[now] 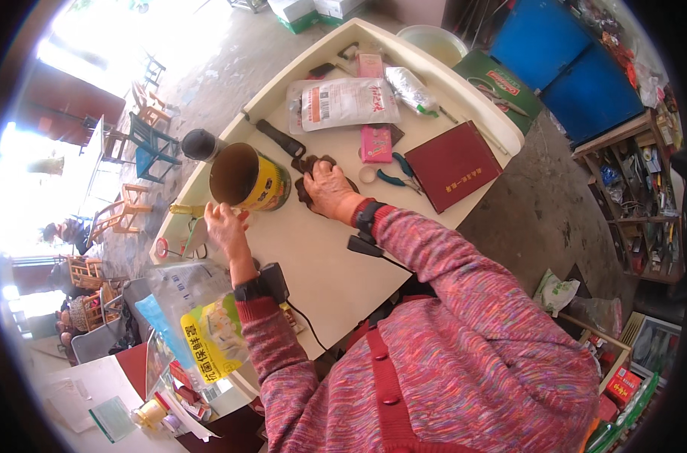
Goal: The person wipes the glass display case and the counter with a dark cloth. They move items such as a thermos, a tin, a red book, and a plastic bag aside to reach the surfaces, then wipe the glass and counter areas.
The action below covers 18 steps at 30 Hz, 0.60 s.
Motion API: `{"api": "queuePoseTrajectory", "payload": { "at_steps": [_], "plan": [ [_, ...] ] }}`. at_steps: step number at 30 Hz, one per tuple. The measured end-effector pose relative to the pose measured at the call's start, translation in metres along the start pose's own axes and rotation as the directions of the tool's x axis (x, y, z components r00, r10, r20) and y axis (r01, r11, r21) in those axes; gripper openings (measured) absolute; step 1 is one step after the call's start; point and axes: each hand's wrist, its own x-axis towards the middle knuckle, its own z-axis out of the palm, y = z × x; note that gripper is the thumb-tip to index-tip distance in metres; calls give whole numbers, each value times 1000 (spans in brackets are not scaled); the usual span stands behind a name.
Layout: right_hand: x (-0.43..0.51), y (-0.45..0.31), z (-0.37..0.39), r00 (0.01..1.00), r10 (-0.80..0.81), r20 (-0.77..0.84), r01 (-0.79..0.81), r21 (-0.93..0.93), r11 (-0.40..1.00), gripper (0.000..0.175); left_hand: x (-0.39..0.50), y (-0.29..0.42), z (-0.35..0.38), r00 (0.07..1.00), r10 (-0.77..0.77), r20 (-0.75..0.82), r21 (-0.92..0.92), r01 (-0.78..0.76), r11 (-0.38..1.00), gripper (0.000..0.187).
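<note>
My right hand (333, 191) lies over a crumpled dark brown item (305, 195), perhaps a cloth, its fingers bent down onto it. Much of that item is hidden under the palm. My left hand (226, 227) is raised at the near left side of a yellow tin can (270, 184), fingers half bent and apart. A small red bit shows by its fingertips; I cannot tell what it is. The can stands upright, its mouth facing me and its dark inside visible. Just beyond my right hand lies a black flashlight-like tool (280, 137).
On the raised-edge cream table (321, 277) are a silver pouch (343, 105), a pink packet (376, 142), teal-handled pliers (397, 176), a tape roll (367, 174) and a maroon book (454, 166). A dark cup (201, 145) stands by the left rim. A plastic bag (207, 334) lies near my left forearm.
</note>
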Motion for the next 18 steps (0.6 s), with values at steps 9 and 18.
{"api": "queuePoseTrajectory", "payload": {
  "at_steps": [9,18],
  "plan": [
    [-13,6,1,995,87,39,-88,23,996,71,-79,35,41,844,529,86,266,-531,805,34],
    [-165,31,-35,932,-317,174,313,52,948,61,-156,52,174,322,569,756,46,-894,445,34]
  ]
}}
